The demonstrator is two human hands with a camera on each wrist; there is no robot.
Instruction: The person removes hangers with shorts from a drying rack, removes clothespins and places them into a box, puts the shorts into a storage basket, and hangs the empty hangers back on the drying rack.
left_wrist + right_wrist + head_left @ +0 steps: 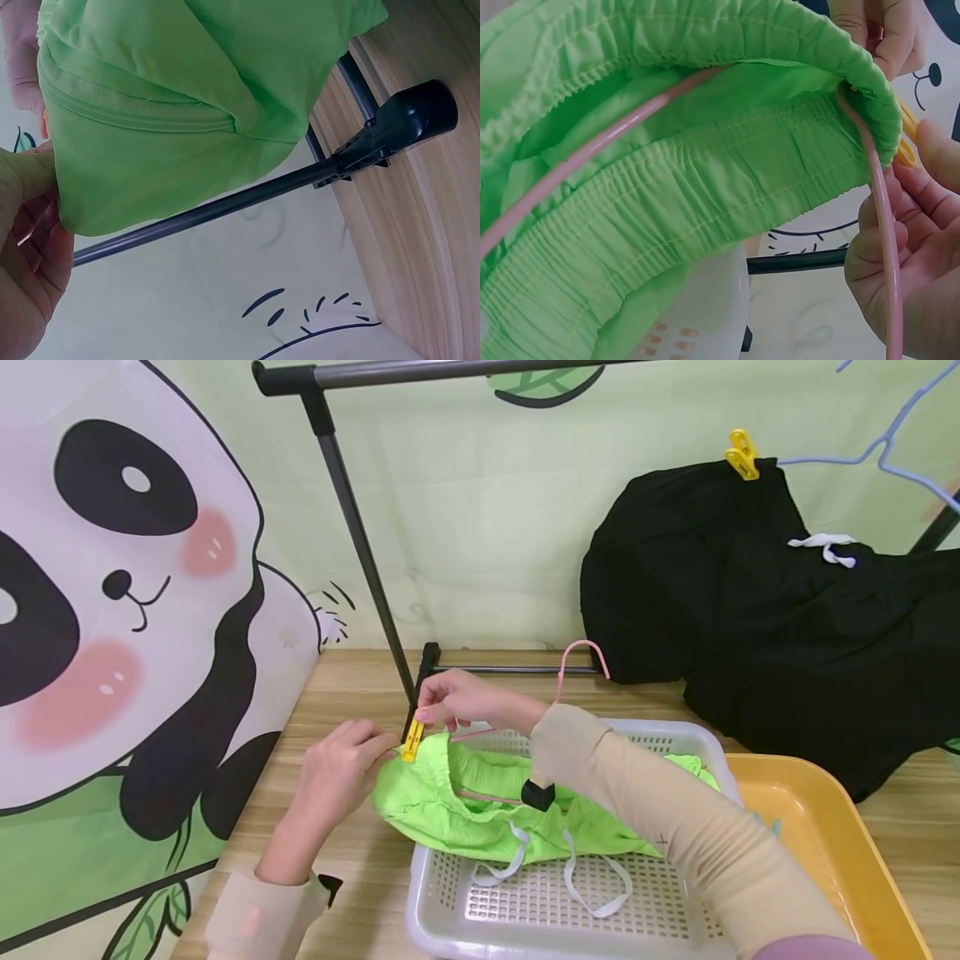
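Observation:
Bright green shorts (420,810) with an elastic waistband and white drawstrings lie bunched over a white basket. Inside the waistband runs a pink hanger (611,131), its hook (581,645) standing up behind. My right hand (480,700) pinches a yellow clothespin (412,741) between thumb and fingers at the left end of the waistband. The clothespin's lower end overlaps the green fabric. My left hand (337,777) pinches the shorts' edge just beside the clothespin. In the left wrist view, a zipped seam (142,116) shows on the fabric, with the left hand's thumb and fingers at its corner.
The white perforated basket (442,902) sits on a wooden table, overlapping an orange tray (847,843) at right. A black rack (360,543) rises behind. Black shorts (675,568) hang at right from a blue hanger (888,439) with another yellow clothespin (742,454).

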